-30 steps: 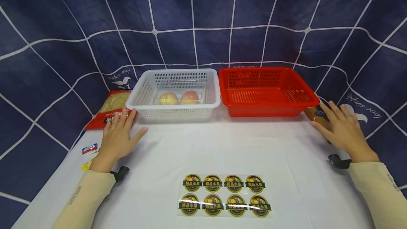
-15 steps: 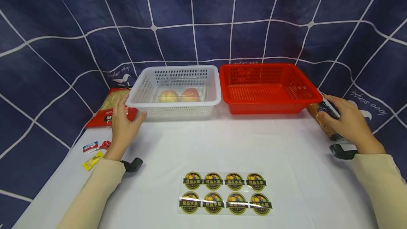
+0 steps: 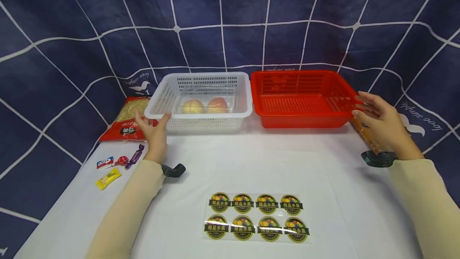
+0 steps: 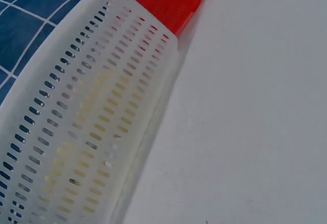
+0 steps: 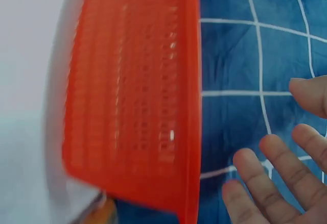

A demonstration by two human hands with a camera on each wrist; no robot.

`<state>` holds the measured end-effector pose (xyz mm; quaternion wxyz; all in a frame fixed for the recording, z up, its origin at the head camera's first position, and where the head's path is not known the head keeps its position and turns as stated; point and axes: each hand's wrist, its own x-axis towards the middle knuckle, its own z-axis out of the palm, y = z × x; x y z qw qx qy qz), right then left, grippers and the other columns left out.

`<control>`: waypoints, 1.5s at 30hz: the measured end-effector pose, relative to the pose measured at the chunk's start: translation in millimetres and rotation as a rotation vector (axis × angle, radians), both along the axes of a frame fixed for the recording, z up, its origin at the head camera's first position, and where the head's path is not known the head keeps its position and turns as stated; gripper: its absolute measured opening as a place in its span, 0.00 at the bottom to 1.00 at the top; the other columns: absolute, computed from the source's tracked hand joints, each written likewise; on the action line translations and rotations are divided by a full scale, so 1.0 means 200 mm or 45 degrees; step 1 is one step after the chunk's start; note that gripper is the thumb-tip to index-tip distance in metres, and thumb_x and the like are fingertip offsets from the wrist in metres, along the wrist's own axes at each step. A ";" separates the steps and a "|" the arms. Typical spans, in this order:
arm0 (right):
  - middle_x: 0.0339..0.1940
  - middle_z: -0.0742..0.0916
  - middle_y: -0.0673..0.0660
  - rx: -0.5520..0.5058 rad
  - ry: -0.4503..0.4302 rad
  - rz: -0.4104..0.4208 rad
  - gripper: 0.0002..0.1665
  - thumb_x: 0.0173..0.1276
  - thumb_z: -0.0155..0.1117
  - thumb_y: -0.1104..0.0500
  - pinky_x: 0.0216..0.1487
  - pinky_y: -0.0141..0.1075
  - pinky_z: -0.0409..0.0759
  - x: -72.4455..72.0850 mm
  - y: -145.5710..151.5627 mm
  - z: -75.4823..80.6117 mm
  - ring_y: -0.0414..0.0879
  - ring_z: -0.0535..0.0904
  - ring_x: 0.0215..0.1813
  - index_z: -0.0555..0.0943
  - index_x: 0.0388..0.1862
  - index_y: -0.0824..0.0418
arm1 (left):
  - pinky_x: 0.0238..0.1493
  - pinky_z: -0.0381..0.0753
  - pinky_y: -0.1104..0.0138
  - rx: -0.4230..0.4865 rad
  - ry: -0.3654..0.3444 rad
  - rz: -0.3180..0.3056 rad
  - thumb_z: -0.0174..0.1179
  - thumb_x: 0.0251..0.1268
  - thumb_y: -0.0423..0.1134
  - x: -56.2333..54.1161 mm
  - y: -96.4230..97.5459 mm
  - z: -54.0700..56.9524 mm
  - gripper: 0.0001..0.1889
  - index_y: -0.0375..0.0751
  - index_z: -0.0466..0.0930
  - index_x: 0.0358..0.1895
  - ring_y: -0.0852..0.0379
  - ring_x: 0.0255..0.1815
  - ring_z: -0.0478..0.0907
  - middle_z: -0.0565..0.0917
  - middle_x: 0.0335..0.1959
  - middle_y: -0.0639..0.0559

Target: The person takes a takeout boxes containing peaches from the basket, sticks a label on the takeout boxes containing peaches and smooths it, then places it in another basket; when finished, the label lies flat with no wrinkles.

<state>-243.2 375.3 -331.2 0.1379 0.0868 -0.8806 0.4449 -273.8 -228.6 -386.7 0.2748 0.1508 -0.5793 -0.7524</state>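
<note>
My left hand (image 3: 155, 139) is at the front left corner of a white perforated plastic basket (image 3: 201, 116), thumb and fingers spread apart. Whether it touches the rim cannot be told. Inside that basket lie two peaches (image 3: 193, 107) in a clear plastic box. Only the basket's slotted side (image 4: 102, 106) appears in the left wrist view; the hand is out of that frame. At the right end of a red perforated basket (image 3: 298, 120), my right hand (image 3: 386, 127) hovers with loosely bent fingers. The right wrist view has its fingers (image 5: 276, 168) spread beside the red basket (image 5: 133, 91), apart from it.
A red bag of pale food (image 3: 125, 125) lies left of the white basket. Several wrapped sweets, among them a yellow one (image 3: 109, 178), lie below it. A brown package (image 3: 368, 135) sits partly under my right hand. A sheet of round stickers (image 3: 256, 218) lies in front.
My left hand has moved right off the red bag to the white basket's corner, uncovering sweets. My right hand has come up from the brown package toward the red basket's right end.
</note>
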 end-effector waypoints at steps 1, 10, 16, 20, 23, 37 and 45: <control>0.70 0.81 0.45 -0.053 -0.008 0.020 0.38 0.83 0.64 0.60 0.48 0.14 0.78 -0.01 -0.01 0.00 0.25 0.78 0.59 0.64 0.87 0.57 | 0.84 0.54 0.69 0.020 0.026 0.005 0.71 0.72 0.31 -0.02 0.00 -0.01 0.57 0.57 0.36 0.89 0.55 0.88 0.48 0.50 0.89 0.48; 0.61 0.86 0.41 -0.638 -0.233 0.299 0.40 0.81 0.65 0.65 0.51 0.26 0.86 -0.11 -0.15 0.07 0.34 0.89 0.54 0.63 0.87 0.56 | 0.81 0.63 0.69 0.016 0.261 0.020 0.68 0.71 0.25 -0.12 0.01 -0.10 0.52 0.48 0.41 0.87 0.53 0.82 0.63 0.65 0.82 0.47; 0.62 0.87 0.47 -0.754 -0.314 0.444 0.32 0.82 0.60 0.68 0.55 0.32 0.88 -0.19 -0.27 0.09 0.43 0.89 0.56 0.69 0.81 0.56 | 0.79 0.66 0.69 -0.030 0.255 0.010 0.69 0.73 0.29 -0.12 -0.01 -0.13 0.49 0.52 0.45 0.86 0.54 0.81 0.65 0.66 0.81 0.49; 0.62 0.88 0.47 -0.653 -0.391 0.461 0.30 0.83 0.61 0.66 0.56 0.33 0.88 -0.24 -0.34 0.12 0.43 0.88 0.56 0.71 0.80 0.54 | 0.79 0.64 0.73 -0.064 0.207 -0.010 0.70 0.74 0.33 -0.12 -0.02 -0.13 0.49 0.56 0.44 0.86 0.58 0.81 0.63 0.64 0.82 0.53; 0.61 0.88 0.46 -0.568 -0.429 0.481 0.30 0.83 0.62 0.64 0.56 0.33 0.88 -0.28 -0.39 0.14 0.43 0.88 0.57 0.72 0.80 0.54 | 0.79 0.62 0.73 -0.078 0.191 -0.022 0.70 0.75 0.35 -0.11 -0.02 -0.13 0.49 0.57 0.43 0.86 0.59 0.82 0.62 0.63 0.82 0.54; 0.62 0.87 0.50 -0.424 -0.504 0.578 0.32 0.83 0.63 0.62 0.62 0.38 0.86 -0.43 -0.67 0.15 0.45 0.88 0.58 0.69 0.81 0.65 | 0.82 0.53 0.74 -0.124 0.211 -0.031 0.68 0.76 0.34 -0.10 -0.01 -0.15 0.49 0.53 0.41 0.86 0.59 0.83 0.59 0.62 0.83 0.52; 0.68 0.85 0.61 -0.482 -0.514 0.647 0.33 0.84 0.60 0.64 0.62 0.39 0.87 -0.52 -0.84 0.16 0.46 0.88 0.56 0.65 0.82 0.70 | 0.83 0.53 0.73 -0.134 0.203 -0.014 0.67 0.76 0.34 -0.12 -0.03 -0.16 0.49 0.48 0.40 0.86 0.56 0.84 0.58 0.62 0.83 0.50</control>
